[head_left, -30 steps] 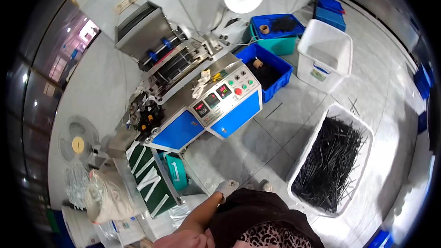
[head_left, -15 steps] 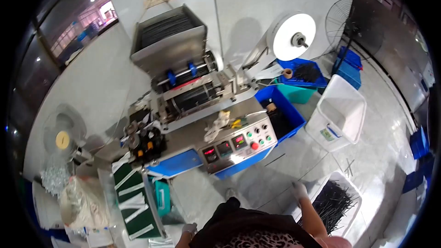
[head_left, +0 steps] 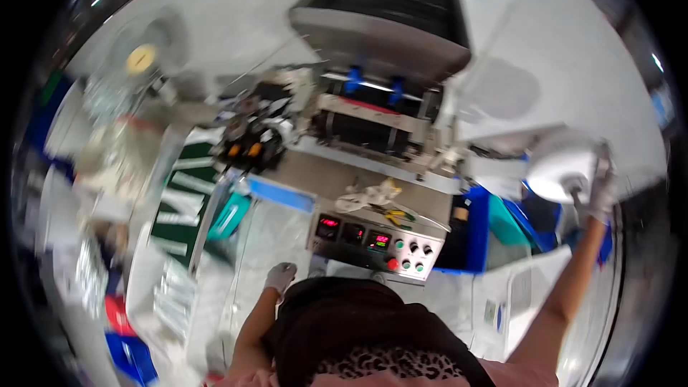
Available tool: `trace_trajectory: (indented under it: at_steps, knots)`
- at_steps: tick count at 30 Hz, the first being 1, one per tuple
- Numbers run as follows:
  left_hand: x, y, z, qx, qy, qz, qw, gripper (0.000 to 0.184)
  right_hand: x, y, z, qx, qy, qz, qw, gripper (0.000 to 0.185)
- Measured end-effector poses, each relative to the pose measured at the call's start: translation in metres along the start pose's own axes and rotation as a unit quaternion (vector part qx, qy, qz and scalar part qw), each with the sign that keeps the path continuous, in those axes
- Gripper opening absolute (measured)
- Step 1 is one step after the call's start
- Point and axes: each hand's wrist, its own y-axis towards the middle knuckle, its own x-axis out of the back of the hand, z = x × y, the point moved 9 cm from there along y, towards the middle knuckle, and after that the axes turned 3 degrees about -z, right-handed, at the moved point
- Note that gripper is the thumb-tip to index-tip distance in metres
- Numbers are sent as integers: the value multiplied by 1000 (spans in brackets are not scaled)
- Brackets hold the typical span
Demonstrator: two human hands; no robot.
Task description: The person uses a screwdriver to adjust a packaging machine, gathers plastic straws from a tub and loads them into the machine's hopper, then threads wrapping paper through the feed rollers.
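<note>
My left hand [head_left: 281, 276], in a pale glove, hangs at my left side above the floor. Its fingers are curled and nothing shows in them. My right hand [head_left: 603, 190], also gloved and somewhat blurred, is stretched far out at the right. Its fingers extend along the outer edge of a large white reel [head_left: 552, 172]; whether they press on it is unclear. Before me stands a metal machine with a control panel [head_left: 376, 244], lit red displays and a red button. A hopper [head_left: 387, 46] of dark thin pieces tops it.
A crumpled whitish cloth [head_left: 362, 197] and yellow-handled pliers [head_left: 394, 216] lie on the machine's ledge. Left is a green surface [head_left: 172, 226] bearing white strips. A blue bin [head_left: 476, 233] and a white bin [head_left: 534, 283] stand at the right, below the reel.
My right hand has risen from beside the white bin of black sticks to the reel. My view has turned rightward and tilted, and my left hand shows more fully.
</note>
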Motion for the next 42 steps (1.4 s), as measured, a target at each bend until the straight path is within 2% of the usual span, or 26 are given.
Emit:
trace_trajectory:
  at_steps: [1, 3, 5, 7, 8, 10, 13, 14, 15, 16, 17, 19, 22, 27, 29, 31, 32, 33, 34, 35, 36, 37, 38, 39, 41, 42]
  knots:
    - [-9, -13, 12, 47, -38, -25, 998, 46, 1, 48, -24, 4, 25, 38, 999, 38]
    - [-35, -28, 54, 84, 7, -17, 996, 47, 30, 105, -51, 45, -36, 14, 998, 42]
    - [-52, -71, 57, 84, 126, 24, 988, 52, 36, 135, -73, 59, -115, 6, 992, 47]
    - [-70, -97, 83, 117, 181, 65, 974, 55, 33, 151, -114, -12, -146, 19, 989, 55]
    - [-70, -114, 86, 149, 147, 44, 977, 54, 23, 151, -118, -68, -200, 91, 973, 59]
    - [-67, -144, 86, 196, 83, -29, 977, 51, 4, 139, -115, -126, -251, 165, 946, 63]
    - [-89, -160, 121, 234, 55, -33, 970, 47, -17, 113, -69, -76, -335, 91, 935, 66]
    - [-102, -147, 143, 179, 102, -11, 979, 42, -28, 105, -54, -79, -334, 92, 935, 66]
    - [-109, -129, 160, 179, 104, -10, 978, 42, -42, 97, -30, -2, -454, 102, 885, 60]
    - [-122, -112, 165, 121, 157, 24, 980, 42, -57, 90, -17, 72, -566, 113, 814, 56]
    - [-132, -112, 156, 63, 209, 60, 974, 41, -65, 87, -21, 68, -570, 118, 810, 56]
    - [-131, -98, 137, 59, 200, 34, 977, 42, -100, 68, -20, 218, -651, 140, 714, 47]
    - [-126, -86, 83, 34, 233, 1, 972, 43, -124, 40, 5, 221, -639, 129, 725, 50]
    - [-126, -85, 69, -36, 144, -20, 989, 42, -136, 32, -2, 253, -660, 107, 700, 51]
    - [-123, -85, 86, -48, 132, -24, 990, 41, -140, 33, -11, 236, -667, 136, 693, 44]
    - [-117, -72, 121, -39, 97, -29, 994, 40, -148, 3, -9, 408, -521, 77, 746, 28]
    - [-121, -76, 144, -27, 77, -27, 996, 40, -175, -49, -48, 472, -639, 66, 604, 26]
    - [-126, -85, 160, -16, 52, -30, 998, 40, -191, -95, -36, 468, -507, 190, 698, 28]
    - [-128, -94, 164, 10, 57, -26, 998, 39, -206, -143, -25, 430, -364, 316, 764, 32]
    - [-128, -101, 156, 29, 58, -29, 997, 38, -243, -208, -77, 350, -356, 425, 755, 31]
    - [-124, -113, 131, 21, 82, -40, 996, 34, -259, -264, -79, 303, -222, 492, 785, 28]
    - [-125, -116, 127, 23, 76, -47, 996, 34, -274, -321, -80, 241, -87, 556, 791, 27]
    - [-129, -122, 129, 7, 78, -31, 996, 32, -289, -375, -91, 187, -135, 628, 743, 35]
    - [-129, -128, 136, -8, 83, -18, 996, 30, -302, -419, -101, 115, -165, 715, 670, 39]
    - [-142, -126, 201, 11, 215, -41, 976, 29, -318, -468, -110, 173, -219, 662, 696, 20]
    - [-142, -129, 231, 11, 147, -41, 988, 31, -322, -482, -118, 172, -217, 658, 701, 20]
